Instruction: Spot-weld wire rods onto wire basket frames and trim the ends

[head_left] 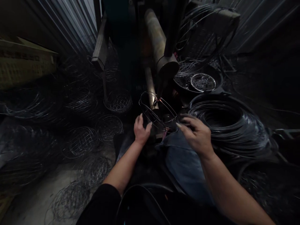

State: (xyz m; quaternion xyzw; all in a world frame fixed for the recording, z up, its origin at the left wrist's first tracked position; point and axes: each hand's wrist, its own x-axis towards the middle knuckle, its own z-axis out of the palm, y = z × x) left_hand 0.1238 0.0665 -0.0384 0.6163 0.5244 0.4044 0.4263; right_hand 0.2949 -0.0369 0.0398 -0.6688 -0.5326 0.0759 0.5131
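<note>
My hands hold an oval wire cage frame (158, 111) up under the tip of a spot-welding electrode (160, 90), where a small reddish glow shows at the contact point. My left hand (142, 129) grips the lower left of the frame. The fingers of my right hand (195, 134) pinch its right side. Behind the frame stands a thick metal pipe (156, 34), the welder's lower arm. The dim light hides the lower part of the frame near my hands.
A large coil of dark wire (225, 125) lies to my right, and a dark bowl (199, 81) holds wire rings behind it. Several finished wire baskets (118, 100) cover the floor on my left. My denim-covered lap (182, 159) sits below my hands. Corrugated metal walls (257, 28) rise behind.
</note>
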